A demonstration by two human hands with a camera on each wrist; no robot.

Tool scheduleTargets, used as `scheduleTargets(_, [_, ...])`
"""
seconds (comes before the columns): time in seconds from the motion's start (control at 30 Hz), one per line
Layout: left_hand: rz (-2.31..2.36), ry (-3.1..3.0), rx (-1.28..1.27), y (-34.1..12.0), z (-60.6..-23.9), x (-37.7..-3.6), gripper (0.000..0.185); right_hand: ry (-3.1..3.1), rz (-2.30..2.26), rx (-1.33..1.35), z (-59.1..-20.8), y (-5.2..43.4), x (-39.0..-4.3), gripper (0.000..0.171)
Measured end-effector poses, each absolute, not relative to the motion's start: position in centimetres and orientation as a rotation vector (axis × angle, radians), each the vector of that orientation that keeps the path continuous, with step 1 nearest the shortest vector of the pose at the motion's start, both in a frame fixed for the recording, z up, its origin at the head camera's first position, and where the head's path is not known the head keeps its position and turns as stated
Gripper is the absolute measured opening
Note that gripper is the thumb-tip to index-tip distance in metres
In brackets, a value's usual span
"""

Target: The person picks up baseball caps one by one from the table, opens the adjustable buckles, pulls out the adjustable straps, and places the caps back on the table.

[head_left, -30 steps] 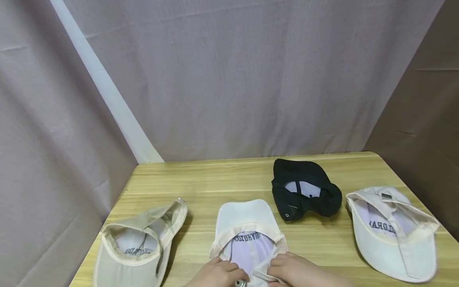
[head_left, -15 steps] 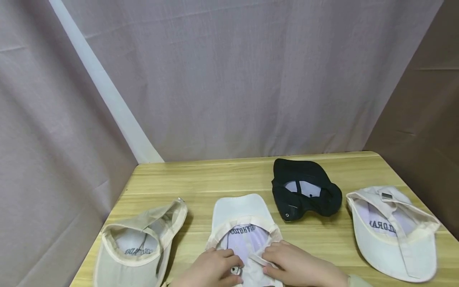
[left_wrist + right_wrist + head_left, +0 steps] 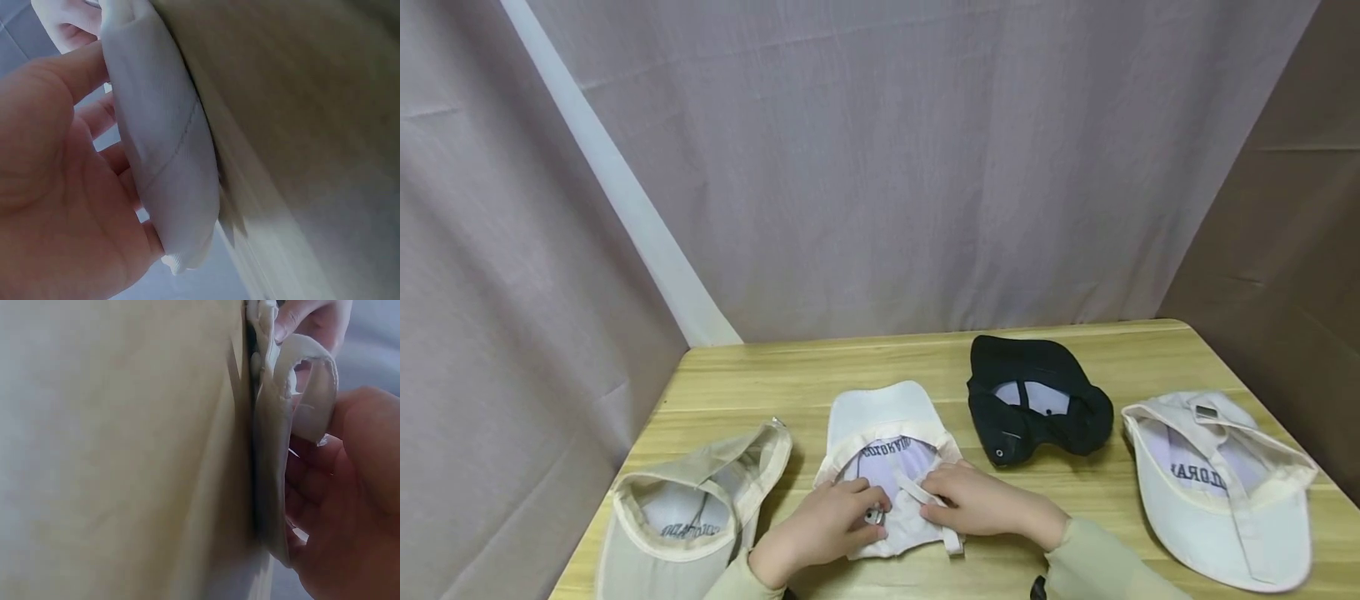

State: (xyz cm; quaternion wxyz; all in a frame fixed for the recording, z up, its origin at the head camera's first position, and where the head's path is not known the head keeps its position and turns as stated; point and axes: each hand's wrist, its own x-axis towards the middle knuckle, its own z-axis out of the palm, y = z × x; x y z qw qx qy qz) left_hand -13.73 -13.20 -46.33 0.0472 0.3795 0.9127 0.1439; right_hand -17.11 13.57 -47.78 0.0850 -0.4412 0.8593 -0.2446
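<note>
Both hands are down on the white cap (image 3: 883, 433), which lies upside down on the wooden worktop (image 3: 820, 375) at the near middle, brim pointing away from the person, lining and mirrored lettering showing. The left hand (image 3: 820, 529) sits on the cap's near left side, fingers curled in over the rear edge, its grip closed around the small metal buckle (image 3: 873, 516). The left wrist view confirms it: the thumb on one face of the white fabric (image 3: 165, 144), the fingers tucked behind the other, fabric squeezed between them. The right hand (image 3: 977, 504) is on the cap's near right side, grip pinched on the white adjuster strap (image 3: 925, 493), which runs under the fingers and trails out toward the worktop's near edge. In the right wrist view that strap (image 3: 309, 381) loops over the fingertips, with the cap's edge pressed between thumb and fingers. The two hands are close together, almost touching over the cap's rear opening.

Around them: a beige cap (image 3: 692, 500) upside down at the left, just beside the left forearm; a black cap (image 3: 1037, 400) farther back on the right, near the white cap's brim; and another cream cap (image 3: 1217, 483) at the far right, well apart from the hands. A pale curtain (image 3: 880, 167) hangs behind.
</note>
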Motion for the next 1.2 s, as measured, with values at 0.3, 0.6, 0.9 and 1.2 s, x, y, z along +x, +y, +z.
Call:
scheduleTargets(0.3, [0.422, 2.811, 1.122, -13.4, -46.4, -13.9, 0.020, 2.546, -0.734, -1.328, -48.1, 13.1, -17.9, 0.023])
scheduleTargets(0.6, [0.370, 2.859, 1.143, -13.2, -46.4, -14.0, 0.020, 2.556, -0.727, -1.310, -48.0, 13.2, -18.2, 0.024])
scheduleTargets(0.9, [0.369, 2.883, 1.139, -12.9, -45.3, -14.0, 0.026, 2.558, -0.887, -1.290, -47.0, 13.8, -18.1, 0.025])
scheduleTargets(1.2, [0.580, 3.099, 1.161, -12.1, -41.8, -14.7, 0.029, 2.880, -1.142, -1.041, -43.5, 16.1, -17.9, 0.023])
